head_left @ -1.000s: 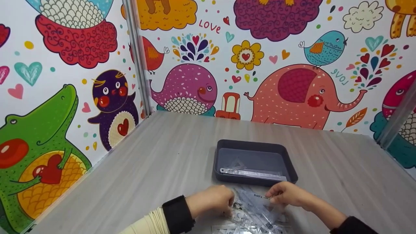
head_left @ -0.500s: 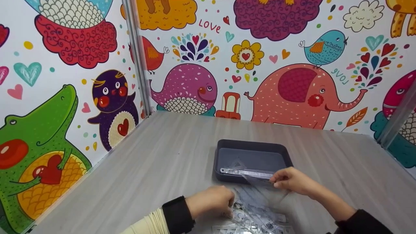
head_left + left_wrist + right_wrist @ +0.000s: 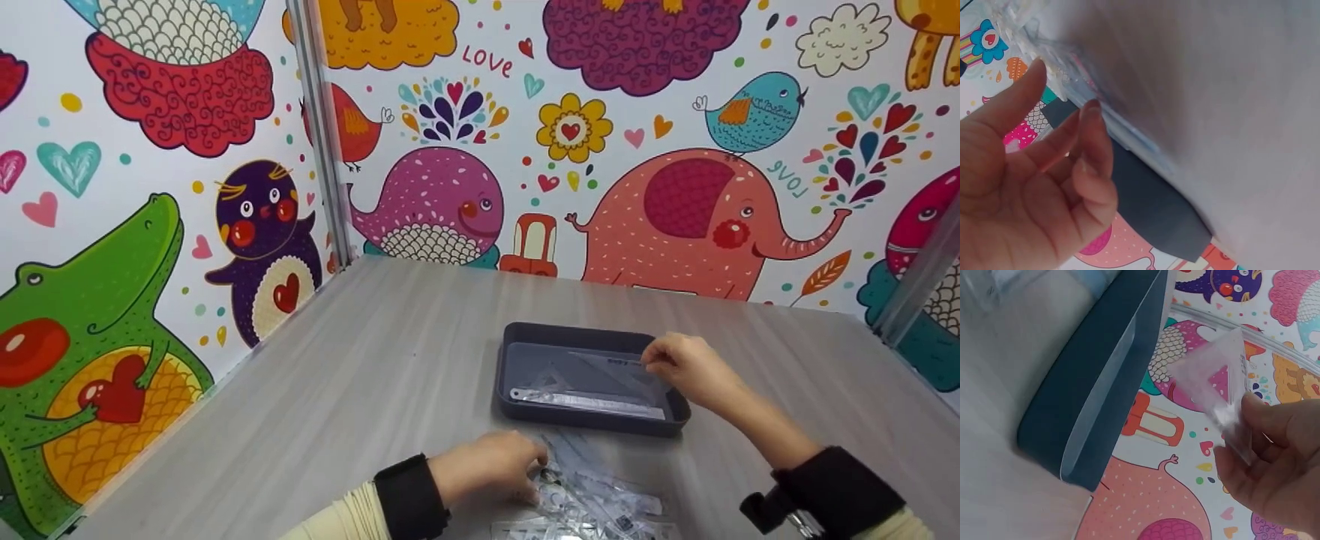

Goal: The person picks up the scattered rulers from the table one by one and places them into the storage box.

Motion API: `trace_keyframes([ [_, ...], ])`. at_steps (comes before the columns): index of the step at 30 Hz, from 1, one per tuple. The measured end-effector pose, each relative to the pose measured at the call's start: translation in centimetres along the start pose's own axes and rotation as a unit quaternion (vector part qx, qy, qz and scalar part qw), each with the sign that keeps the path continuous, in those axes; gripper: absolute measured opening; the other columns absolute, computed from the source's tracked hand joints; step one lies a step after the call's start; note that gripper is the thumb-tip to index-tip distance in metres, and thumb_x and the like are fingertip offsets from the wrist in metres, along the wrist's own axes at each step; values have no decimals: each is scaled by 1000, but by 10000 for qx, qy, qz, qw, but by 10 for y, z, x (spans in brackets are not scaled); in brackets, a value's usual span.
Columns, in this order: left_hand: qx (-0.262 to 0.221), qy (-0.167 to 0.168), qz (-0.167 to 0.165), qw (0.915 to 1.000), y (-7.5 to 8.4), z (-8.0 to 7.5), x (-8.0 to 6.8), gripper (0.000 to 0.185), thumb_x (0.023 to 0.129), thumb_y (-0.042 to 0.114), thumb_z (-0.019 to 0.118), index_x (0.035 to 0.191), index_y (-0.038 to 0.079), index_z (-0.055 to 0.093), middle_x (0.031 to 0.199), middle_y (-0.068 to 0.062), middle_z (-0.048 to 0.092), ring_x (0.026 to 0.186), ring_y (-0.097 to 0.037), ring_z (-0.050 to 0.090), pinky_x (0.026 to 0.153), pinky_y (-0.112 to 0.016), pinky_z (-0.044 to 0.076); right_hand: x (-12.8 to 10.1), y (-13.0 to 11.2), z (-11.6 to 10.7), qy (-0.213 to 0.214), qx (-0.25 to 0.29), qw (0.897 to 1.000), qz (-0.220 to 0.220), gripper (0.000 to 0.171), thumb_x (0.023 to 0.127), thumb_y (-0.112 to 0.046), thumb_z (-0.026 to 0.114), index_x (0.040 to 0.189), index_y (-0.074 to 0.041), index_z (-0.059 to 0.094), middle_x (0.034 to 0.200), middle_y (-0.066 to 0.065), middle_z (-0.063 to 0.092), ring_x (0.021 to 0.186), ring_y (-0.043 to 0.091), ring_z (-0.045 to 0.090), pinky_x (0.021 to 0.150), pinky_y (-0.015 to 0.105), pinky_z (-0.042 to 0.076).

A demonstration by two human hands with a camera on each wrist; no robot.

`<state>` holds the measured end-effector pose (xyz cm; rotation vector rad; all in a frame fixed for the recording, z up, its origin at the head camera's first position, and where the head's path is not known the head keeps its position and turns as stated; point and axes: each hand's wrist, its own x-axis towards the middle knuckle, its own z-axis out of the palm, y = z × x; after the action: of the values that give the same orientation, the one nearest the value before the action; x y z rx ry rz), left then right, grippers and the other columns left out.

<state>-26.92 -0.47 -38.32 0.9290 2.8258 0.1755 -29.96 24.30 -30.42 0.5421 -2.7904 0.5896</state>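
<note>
My right hand point(image 3: 694, 367) pinches a clear triangular set square point(image 3: 1221, 410) by one end, over the right side of a dark grey tray point(image 3: 577, 336). In that tray lie a clear ruler point(image 3: 589, 403) along the near side and a small clear triangle point(image 3: 553, 377). My left hand point(image 3: 499, 465) stays at the left edge of a pile of clear plastic packets point(image 3: 592, 495) in front of the tray. In the left wrist view, its fingers point(image 3: 1095, 135) are loosely bent beside the packets, with nothing between thumb and fingertips.
The tray and pile are on a grey wood-grain table point(image 3: 360, 360). Walls with cartoon animals point(image 3: 675, 225) close off the back and the left. A metal post point(image 3: 321, 135) marks the back left corner.
The right hand has lifted the set square from the pile and carried it forward over the tray. The left hand has hardly moved.
</note>
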Motion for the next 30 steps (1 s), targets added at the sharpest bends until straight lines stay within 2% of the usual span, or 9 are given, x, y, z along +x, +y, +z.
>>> trace_keyframes([
  [3, 35, 21, 33, 10000, 0, 1, 0, 40, 58, 35, 70, 93, 22, 57, 83, 6, 58, 77, -11, 53, 66, -25, 41, 6, 2, 11, 622, -1016, 9917, -490, 8, 68, -2, 64, 73, -7, 60, 66, -1, 49, 60, 13, 47, 57, 28, 45],
  [5, 10, 46, 72, 10000, 0, 0, -1, 40, 57, 34, 71, 93, 22, 57, 83, 6, 58, 76, -10, 53, 64, -25, 41, 11, 7, 20, 959, -1507, 9794, -937, 9, 66, -2, 65, 70, -7, 60, 63, -1, 46, 58, 14, 47, 54, 27, 44],
  [8, -23, 85, 166, 9998, 0, 0, -2, 39, 57, 33, 71, 91, 21, 57, 80, 7, 57, 74, -8, 52, 62, -24, 41, 17, 15, 35, 1393, -1966, 9582, -1540, 10, 65, 0, 64, 65, -7, 57, 61, -1, 44, 55, 15, 46, 50, 27, 41],
  [12, -76, 92, 213, 9997, -1, 0, -2, 37, 58, 33, 70, 90, 21, 57, 78, 7, 56, 71, -8, 51, 61, -24, 40, 22, 25, 56, 1558, -2460, 9363, -1964, 12, 63, -1, 62, 61, -7, 52, 58, 1, 43, 52, 17, 44, 45, 28, 37],
  [14, -76, 83, 196, 9997, -1, 0, -3, 36, 58, 33, 70, 90, 22, 57, 78, 8, 56, 71, -8, 51, 61, -24, 40, 23, 29, 66, 1473, -2711, 9289, -2049, 13, 63, -1, 61, 59, -7, 50, 57, 1, 42, 50, 17, 43, 43, 27, 34],
  [16, -81, 57, 153, 9998, -1, 1, -3, 37, 58, 34, 70, 90, 23, 57, 78, 8, 56, 71, -9, 51, 62, -24, 40, 23, 33, 73, 1348, -2853, 9259, -2078, 14, 63, -2, 61, 58, -8, 49, 55, 1, 42, 49, 17, 43, 42, 28, 33],
  [19, -73, 4, 93, 9999, -1, 0, -3, 36, 58, 35, 70, 91, 25, 57, 81, 8, 56, 74, -9, 52, 64, -25, 40, 21, 38, 81, 1026, -2754, 9338, -2042, 15, 64, -3, 60, 57, -9, 48, 54, 0, 44, 48, 16, 44, 41, 27, 32],
  [25, -214, -110, 86, 9997, -1, -1, -5, 31, 61, 34, 68, 89, 27, 58, 82, 8, 56, 78, -9, 50, 67, -25, 39, 14, 44, 82, 189, -1995, 9617, -1870, 9, 64, -5, 63, 65, -10, 56, 61, -1, 52, 54, 16, 51, 46, 29, 39],
  [30, -177, -55, 179, 9997, -3, 0, -6, 29, 61, 34, 68, 88, 27, 59, 86, 6, 57, 81, -10, 50, 69, -25, 39, 10, 46, 79, -202, -1531, 9757, -1554, 6, 70, -4, 60, 73, -9, 60, 68, 0, 58, 61, 15, 55, 51, 28, 42],
])
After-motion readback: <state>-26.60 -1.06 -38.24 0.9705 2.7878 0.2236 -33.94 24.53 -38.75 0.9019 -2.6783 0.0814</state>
